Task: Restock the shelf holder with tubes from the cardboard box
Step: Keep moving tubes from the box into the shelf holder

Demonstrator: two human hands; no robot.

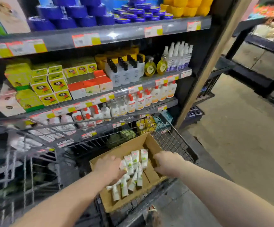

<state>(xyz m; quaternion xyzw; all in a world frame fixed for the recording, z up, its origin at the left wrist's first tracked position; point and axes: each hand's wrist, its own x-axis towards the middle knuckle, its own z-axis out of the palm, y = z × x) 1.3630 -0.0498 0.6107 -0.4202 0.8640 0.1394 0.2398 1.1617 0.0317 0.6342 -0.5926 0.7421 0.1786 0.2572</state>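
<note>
An open cardboard box (pixel 133 145) sits in a wire shopping cart (pixel 174 141) at the bottom centre. Several white tubes (pixel 135 169) with green and pink print lie loose inside it. My left hand (pixel 109 169) reaches into the box from the left, its fingers curled over the tubes nearest that side; whether they grip a tube is hidden. My right hand (pixel 167 163) holds the box's right wall, fingers closed around its edge. A shelf holder for tubes is not clearly visible; a blurred wire rack (pixel 39 133) with white and pink items hangs at the left.
A dark store shelf unit (pixel 100 38) faces me, stocked with blue tins, yellow and green boxes, clear bottles and pump bottles. A wooden post (pixel 215 54) rises at the right. Bare floor (pixel 239 136) extends right of the cart.
</note>
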